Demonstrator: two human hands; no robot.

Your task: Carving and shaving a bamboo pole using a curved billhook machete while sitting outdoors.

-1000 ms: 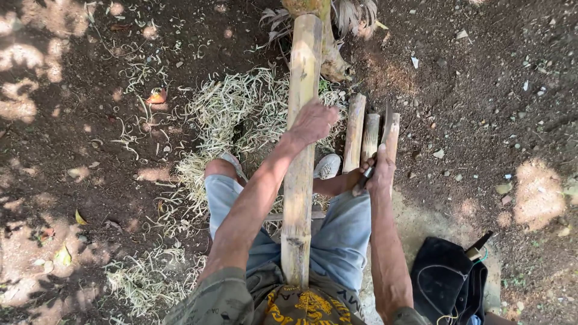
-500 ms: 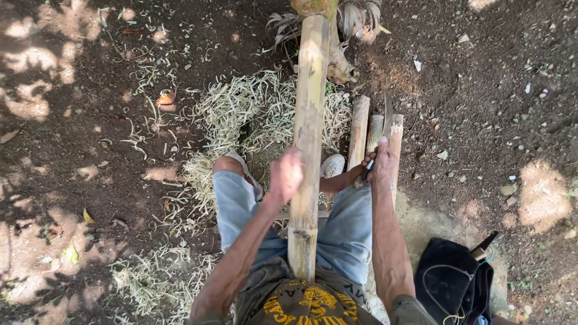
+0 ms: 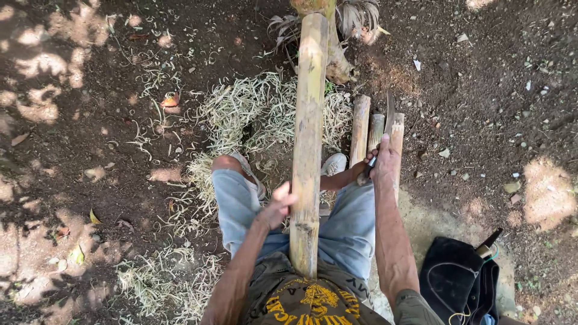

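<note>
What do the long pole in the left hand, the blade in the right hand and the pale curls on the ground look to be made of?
The pole looks like bamboo: yellow-brown, round, with ring joints and a matte skin. The left hand rests on it. The blade in the right hand seems to be dull grey metal, though it is small here. The curls look like dry bamboo shavings, thin and straw-coloured.

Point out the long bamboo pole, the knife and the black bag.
Bamboo pole (image 3: 308,120), head view, middle of its shaft.
Knife (image 3: 389,114), head view, on its blade.
Black bag (image 3: 454,280), head view, on its top.
</note>
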